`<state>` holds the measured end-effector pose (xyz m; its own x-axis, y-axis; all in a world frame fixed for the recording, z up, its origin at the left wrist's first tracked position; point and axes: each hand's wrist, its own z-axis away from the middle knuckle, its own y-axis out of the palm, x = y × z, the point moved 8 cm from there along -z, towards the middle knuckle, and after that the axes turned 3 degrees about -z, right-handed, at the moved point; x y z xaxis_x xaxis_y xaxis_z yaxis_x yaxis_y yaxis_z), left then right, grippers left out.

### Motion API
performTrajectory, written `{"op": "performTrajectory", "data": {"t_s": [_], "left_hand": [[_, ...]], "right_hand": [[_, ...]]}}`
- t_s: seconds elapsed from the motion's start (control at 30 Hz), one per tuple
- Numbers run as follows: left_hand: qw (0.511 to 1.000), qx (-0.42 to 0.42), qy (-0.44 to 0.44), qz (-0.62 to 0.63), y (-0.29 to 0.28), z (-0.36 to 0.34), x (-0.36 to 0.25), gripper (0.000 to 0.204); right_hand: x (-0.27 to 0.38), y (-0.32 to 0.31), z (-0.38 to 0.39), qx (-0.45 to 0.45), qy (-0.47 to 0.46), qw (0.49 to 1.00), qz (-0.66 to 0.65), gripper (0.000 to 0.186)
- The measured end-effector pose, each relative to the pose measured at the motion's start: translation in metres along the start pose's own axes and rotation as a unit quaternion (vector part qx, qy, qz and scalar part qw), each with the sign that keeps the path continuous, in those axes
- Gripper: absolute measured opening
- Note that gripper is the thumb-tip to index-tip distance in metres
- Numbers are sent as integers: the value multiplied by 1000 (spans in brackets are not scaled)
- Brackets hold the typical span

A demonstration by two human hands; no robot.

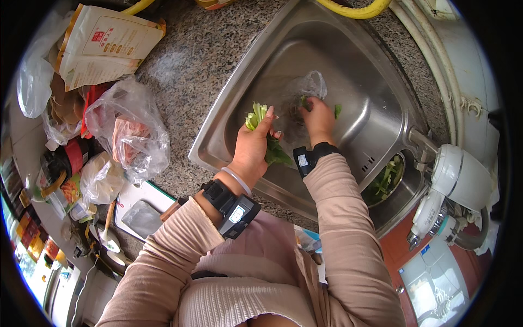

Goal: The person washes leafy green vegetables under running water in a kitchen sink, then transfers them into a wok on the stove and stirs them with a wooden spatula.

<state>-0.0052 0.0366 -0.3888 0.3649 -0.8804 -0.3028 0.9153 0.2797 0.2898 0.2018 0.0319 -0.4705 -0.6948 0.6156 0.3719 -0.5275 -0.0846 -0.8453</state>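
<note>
A bunch of leafy greens (256, 116) is gripped in my left hand (248, 152), pale cut stems pointing up and dark leaves hanging below the palm. It is held over the left part of the steel sink (376, 101). Down in the basin my right hand (320, 122) has its fingers closed at a crumpled clear plastic bag (311, 84). A bit of green shows by those fingertips, but what they pinch is too small to make out. One loose leaf (338, 111) lies on the basin just right of that hand.
More green leaves (385, 181) fill a metal bowl in the smaller right basin, below the faucet (423, 143). Left on the granite counter are a clear bag of meat (131, 136), a paper pouch (106, 49) and a cleaver (144, 218) on a white board (131, 192). A yellow hose (359, 11) crosses behind.
</note>
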Motion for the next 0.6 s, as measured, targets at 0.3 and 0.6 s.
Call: {"op": "performTrajectory", "data": {"t_s": [0.3,0.6], "left_hand": [[998,19,6,-57,0,-12,7,28],[984,167,-51,-44,39,-2,17,29]], "right_hand": [[25,-48,52,86,201,809,-545,21],[73,-78,101,48,-58,894,-441,20]]}}
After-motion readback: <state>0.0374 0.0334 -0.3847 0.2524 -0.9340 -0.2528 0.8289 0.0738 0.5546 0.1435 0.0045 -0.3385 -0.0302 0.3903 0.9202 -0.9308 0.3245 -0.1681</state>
